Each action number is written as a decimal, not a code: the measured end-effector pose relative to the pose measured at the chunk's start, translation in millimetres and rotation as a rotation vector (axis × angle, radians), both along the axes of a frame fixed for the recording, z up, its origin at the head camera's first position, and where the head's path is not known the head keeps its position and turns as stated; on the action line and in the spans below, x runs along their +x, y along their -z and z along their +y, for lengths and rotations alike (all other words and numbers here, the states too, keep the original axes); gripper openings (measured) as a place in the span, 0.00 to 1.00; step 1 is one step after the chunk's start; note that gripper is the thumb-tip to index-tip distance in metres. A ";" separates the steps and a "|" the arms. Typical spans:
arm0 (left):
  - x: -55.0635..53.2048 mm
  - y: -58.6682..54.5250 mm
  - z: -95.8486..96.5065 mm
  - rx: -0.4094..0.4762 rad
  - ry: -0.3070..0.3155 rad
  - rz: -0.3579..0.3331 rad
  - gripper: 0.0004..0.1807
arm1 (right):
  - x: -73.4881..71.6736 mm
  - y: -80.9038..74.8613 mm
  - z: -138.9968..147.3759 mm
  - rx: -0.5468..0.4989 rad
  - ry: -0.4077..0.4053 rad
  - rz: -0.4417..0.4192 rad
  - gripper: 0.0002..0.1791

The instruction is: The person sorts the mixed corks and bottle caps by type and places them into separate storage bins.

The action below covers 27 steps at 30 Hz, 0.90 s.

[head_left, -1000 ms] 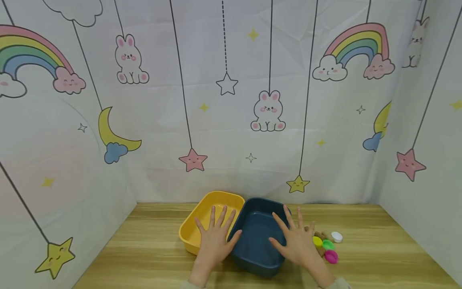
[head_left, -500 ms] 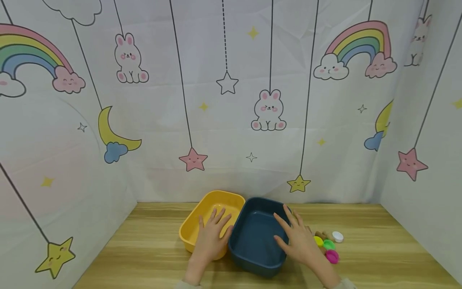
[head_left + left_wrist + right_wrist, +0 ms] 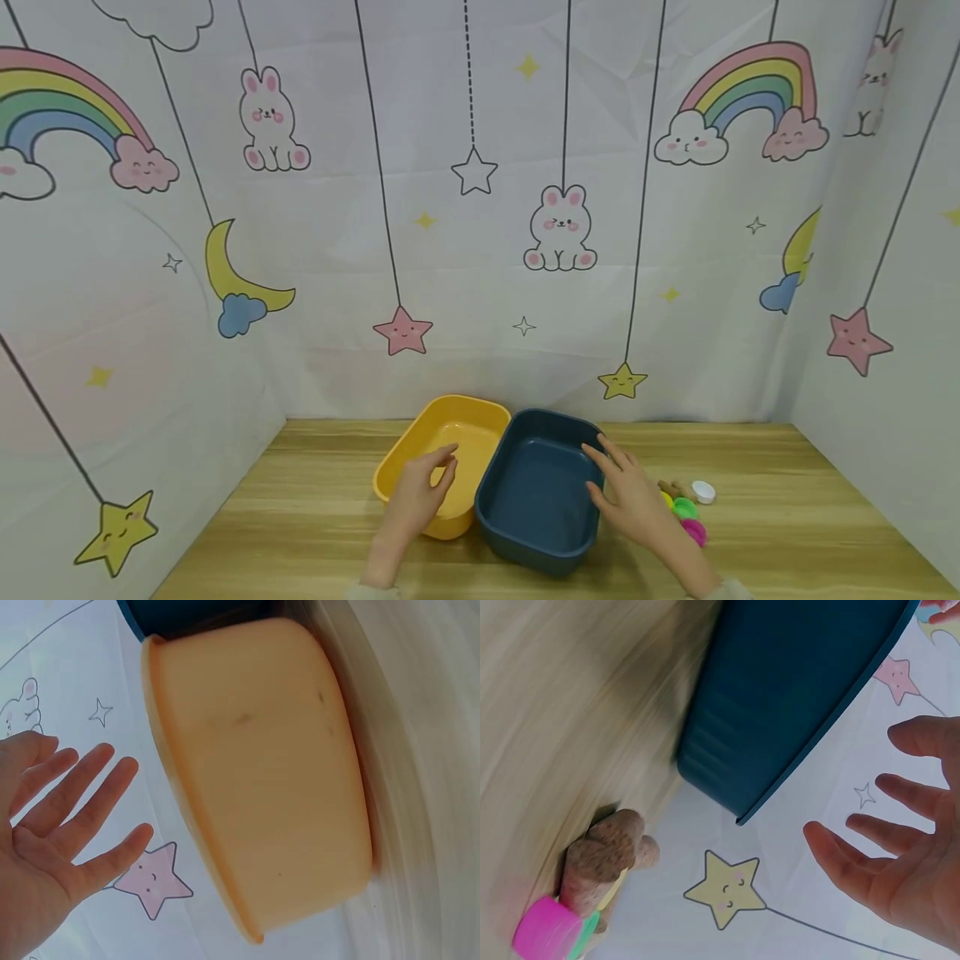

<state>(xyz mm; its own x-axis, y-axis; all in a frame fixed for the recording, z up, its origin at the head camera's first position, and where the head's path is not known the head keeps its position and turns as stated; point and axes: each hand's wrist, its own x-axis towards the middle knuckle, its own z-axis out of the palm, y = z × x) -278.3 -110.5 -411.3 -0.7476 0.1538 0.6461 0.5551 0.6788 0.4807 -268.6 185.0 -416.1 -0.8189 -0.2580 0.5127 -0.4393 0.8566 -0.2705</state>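
My left hand [image 3: 420,487] hovers over the near left side of a yellow plastic bin [image 3: 452,527], its fingers loosely bent. In the left wrist view those fingers are apart and hold nothing, beside the bin's outer wall [image 3: 255,765]. A dark blue bin [image 3: 528,552] stands against the yellow one on its right. Above its right rim is my right hand [image 3: 636,504], fingers spread and slightly bent. The right wrist view shows this hand [image 3: 907,847] holding nothing, apart from the blue bin's wall [image 3: 780,690]. Both bins look bare inside.
Right of the blue bin lie a magenta cap [image 3: 695,532], a green cap [image 3: 685,508], a white cap [image 3: 703,492] and brown rough lumps [image 3: 677,489]. A yellow piece is partly hidden by the right hand. White printed cloth [image 3: 480,358] borders the wooden table [image 3: 300,508].
My left hand has drawn left and toward me, its spread fingers bending and turning sideways. The right hand has shifted slightly right, its fingers less spread. The bins stay put.
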 end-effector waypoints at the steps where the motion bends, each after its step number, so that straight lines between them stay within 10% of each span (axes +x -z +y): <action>1: -0.3 -0.6 -2.2 0.007 -0.003 -0.010 0.12 | 0.5 0.0 1.7 -0.004 0.000 -0.009 0.27; 12: -13.3 6.2 -41.9 0.068 -0.119 -0.067 0.10 | -1.0 5.0 26.7 0.026 -0.002 0.050 0.27; 22: -16.7 10.5 -83.2 -0.144 -0.231 0.010 0.11 | 1.8 1.3 48.6 0.093 0.033 0.111 0.25; 27: -21.0 13.7 -98.3 -0.193 -0.237 -0.056 0.11 | 1.1 3.4 65.8 0.092 0.038 0.059 0.24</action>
<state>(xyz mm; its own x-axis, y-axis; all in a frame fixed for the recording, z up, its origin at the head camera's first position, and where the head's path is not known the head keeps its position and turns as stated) -299.3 -208.9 -424.9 -0.8106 0.0869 0.5791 0.3473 0.8676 0.3559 -267.5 250.8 -419.6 -0.7978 -0.2757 0.5362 -0.4191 0.8929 -0.1644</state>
